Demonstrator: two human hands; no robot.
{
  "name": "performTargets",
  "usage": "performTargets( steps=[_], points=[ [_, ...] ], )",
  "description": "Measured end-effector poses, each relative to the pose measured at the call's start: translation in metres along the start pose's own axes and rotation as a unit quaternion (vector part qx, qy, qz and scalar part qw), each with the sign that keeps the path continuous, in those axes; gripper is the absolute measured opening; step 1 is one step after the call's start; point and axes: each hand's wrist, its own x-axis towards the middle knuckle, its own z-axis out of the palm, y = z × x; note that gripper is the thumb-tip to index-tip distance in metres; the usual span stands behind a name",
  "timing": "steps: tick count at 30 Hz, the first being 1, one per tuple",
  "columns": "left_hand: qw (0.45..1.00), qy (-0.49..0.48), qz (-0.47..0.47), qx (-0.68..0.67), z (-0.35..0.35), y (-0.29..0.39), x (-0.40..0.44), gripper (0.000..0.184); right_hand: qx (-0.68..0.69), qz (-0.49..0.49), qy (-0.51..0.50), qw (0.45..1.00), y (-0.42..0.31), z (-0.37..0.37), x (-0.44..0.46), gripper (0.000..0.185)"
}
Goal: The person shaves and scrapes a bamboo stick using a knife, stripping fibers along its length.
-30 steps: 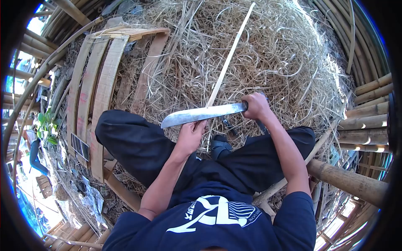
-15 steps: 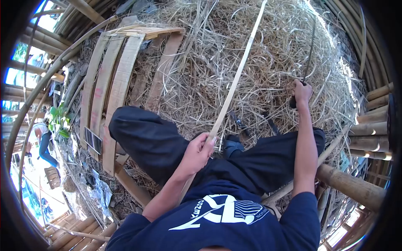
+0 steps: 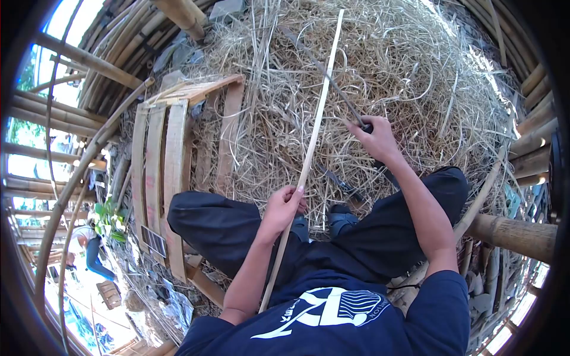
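A long pale bamboo strip (image 3: 320, 107) runs from beside my left hip up over the straw. Around its lower part my left hand (image 3: 284, 207) is closed, thumb on top. My right hand (image 3: 375, 139) grips the dark handle of a machete (image 3: 338, 89), seen nearly edge-on. The blade slants up and to the left and crosses the strip in view; whether they touch I cannot tell. Between my knees another dark tool (image 3: 338, 181) lies on the straw.
A slatted wooden pallet (image 3: 175, 142) stands at the left with a phone (image 3: 154, 241) on it. Straw (image 3: 404, 77) covers the ground ahead. A thick bamboo pole (image 3: 513, 234) juts in at the right. Another person (image 3: 93, 255) is outside at the far left.
The machete has swung from flat across the strip, out to the right, then back with its tip up and left. My left hand has kept hold of the strip. The view has shifted.
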Motion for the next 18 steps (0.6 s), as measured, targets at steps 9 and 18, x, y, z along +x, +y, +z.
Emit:
performTargets(
  steps=[9,18],
  points=[
    [0.898,0.257,0.296,0.198,-0.027,0.077,0.054,0.036,0.002,-0.028,-0.022,0.999,-0.002,0.006,0.001,0.041],
    [0.585,0.327,0.495,0.553,-0.133,0.176,0.06,0.015,0.031,0.025,-0.034,0.999,-0.006,-0.003,-0.006,0.039]
  ],
)
